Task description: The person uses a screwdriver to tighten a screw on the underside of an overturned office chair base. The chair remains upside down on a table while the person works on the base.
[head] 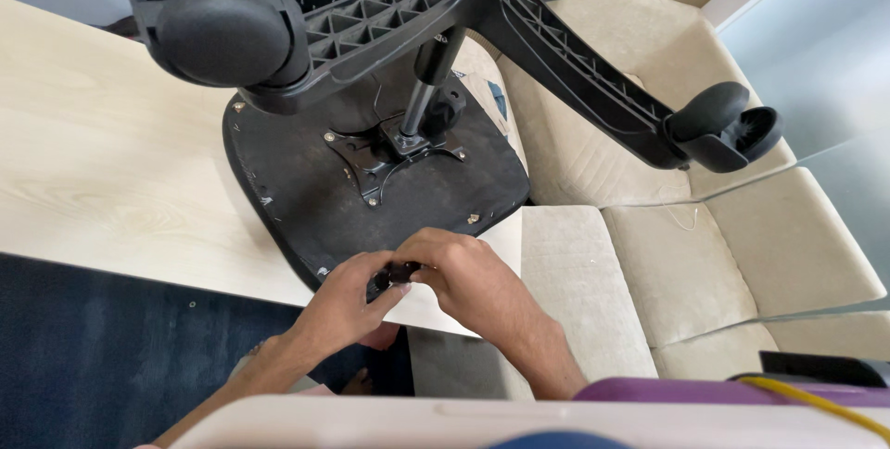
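Small black part [397, 273] sits pinched between both hands, just over the near rim of the upturned chair seat [306, 199] on the pale surface [93, 152]. Left hand [357, 296] is clamped on it from below, right hand [464, 273] closed over its top. Best kept low and steady, fingertips close. No containers in sight; casters [222, 37] loom overhead, beige sofa [705, 264] at right.
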